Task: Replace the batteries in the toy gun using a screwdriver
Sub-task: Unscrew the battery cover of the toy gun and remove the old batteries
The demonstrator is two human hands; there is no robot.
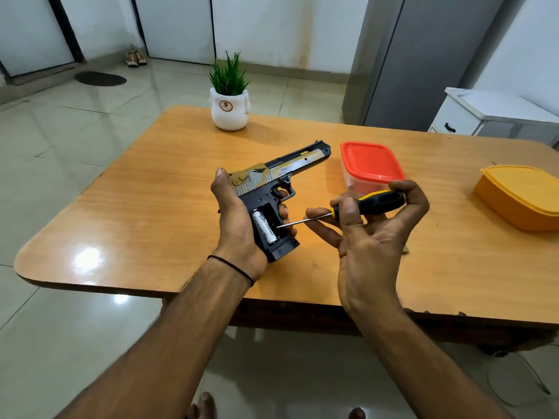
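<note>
1. Battery [265, 225]: sits in the open battery compartment [273, 220] in the grip of the toy gun [272, 179]. Its long axis runs along the grip, from the trigger end down to the butt. Only one cell shows; the slot beside it is dark and I judge it empty.
2. Toy gun: held up above the table [151, 207], barrel pointing away from me and to the right, open side of the grip facing up at me.
3. My left hand [233, 216]: wrapped round the gun's grip from behind, thumb up at the rear of the slide, fingertips curled round the front below the trigger.
4. Screwdriver [372, 203]: to the right of the gun, shaft nearly level and crossing the battery's axis. The tip is at the compartment's right edge, just beside the battery; I can't tell if it touches.
5. My right hand [372, 231]: right of the gun, thumb and forefinger curled on the black-and-yellow handle, the other fingers loose and spread under the shaft.
6. Key relation: the battery lies left of the tip and crosswise to it, so the right hand is the working one. My guess for the next move is to lever the cell out sideways.
7. Beyond the gun: red-lidded box [370, 161] just right of the barrel, orange box [520, 195] far right, potted plant [229, 110] well behind it.
</note>
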